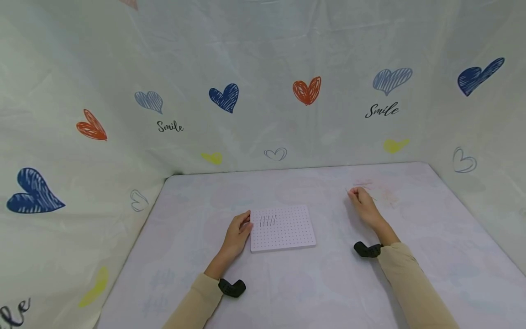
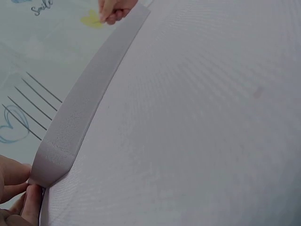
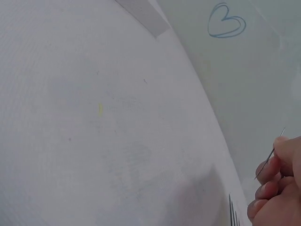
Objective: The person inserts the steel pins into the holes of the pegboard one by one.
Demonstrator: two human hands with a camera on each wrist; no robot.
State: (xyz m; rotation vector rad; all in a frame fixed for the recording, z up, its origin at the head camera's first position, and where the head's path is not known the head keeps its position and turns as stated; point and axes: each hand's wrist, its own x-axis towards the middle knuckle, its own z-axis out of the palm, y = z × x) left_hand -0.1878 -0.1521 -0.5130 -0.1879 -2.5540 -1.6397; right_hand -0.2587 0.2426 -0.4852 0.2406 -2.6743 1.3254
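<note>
A white perforated board (image 1: 283,228) lies flat on the table, with several thin metal pins (image 1: 268,220) standing in a row near its far left corner. My left hand (image 1: 246,224) grips the board's left edge. In the left wrist view its fingers (image 2: 19,181) pinch the board's corner (image 2: 56,155), and the pins (image 2: 35,101) rise beyond it. My right hand (image 1: 352,193) is off to the right of the board, low over the table. There it pinches a single thin pin (image 3: 270,155) between thumb and fingertips (image 3: 277,169).
A few more loose pins (image 3: 232,212) lie on the table (image 1: 287,274) by the right hand. A white cloth with printed hearts (image 1: 306,90) walls the table at the back and on both sides. Black camera mounts (image 1: 232,288) sit on both wrists.
</note>
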